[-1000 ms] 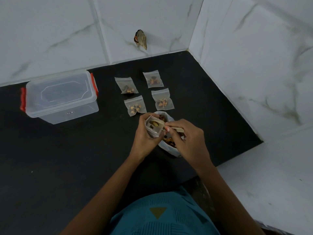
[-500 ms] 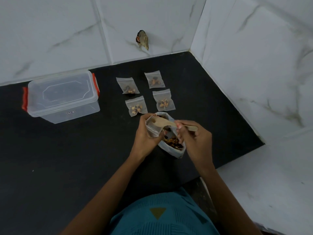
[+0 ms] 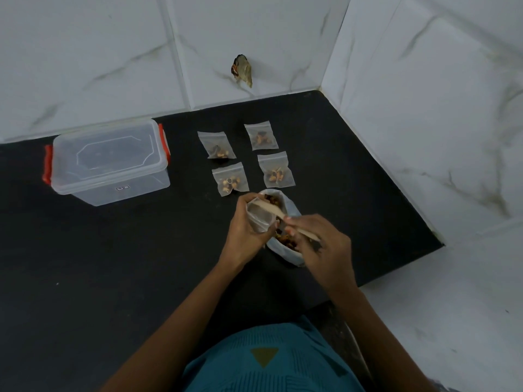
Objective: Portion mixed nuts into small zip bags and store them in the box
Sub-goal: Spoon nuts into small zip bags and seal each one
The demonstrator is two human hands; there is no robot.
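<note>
**Spoon at the mouth of a fifth little bag**

At the black counter [image 3: 113, 278], tucked into a corner of white marbled tile, a person in a teal shirt [image 3: 268, 363] works with both hands close together.

The left hand [image 3: 243, 224] has its fingers and thumb curled round a little zip bag [image 3: 259, 220] and holds it upright with the mouth open. I cannot tell what is inside it.

The right hand [image 3: 325, 247] pinches the handle of a wooden spoon [image 3: 268, 210] between thumb and fingertips. The broad end of the spoon lies across the mouth of the little bag.

Right under the two hands stands the big bag of nuts [image 3: 285, 254], its top rolled open and brown nuts showing inside.

Just beyond it four small bags lie flat in two rows, each with a small heap of nuts:
- far left bag [image 3: 217, 145]
- far right bag [image 3: 261, 135]
- near left bag [image 3: 230, 179]
- near right bag [image 3: 276, 170]

The near right bag almost touches the rim of the big bag.

The box [image 3: 110, 162] sits off to the left, near the back wall and well apart from the hands. It is clear plastic with its lid on and a red clasp at each end.

A small brownish thing [image 3: 242, 69] sticks to the back wall above the bags. I cannot make out what it is.
</note>
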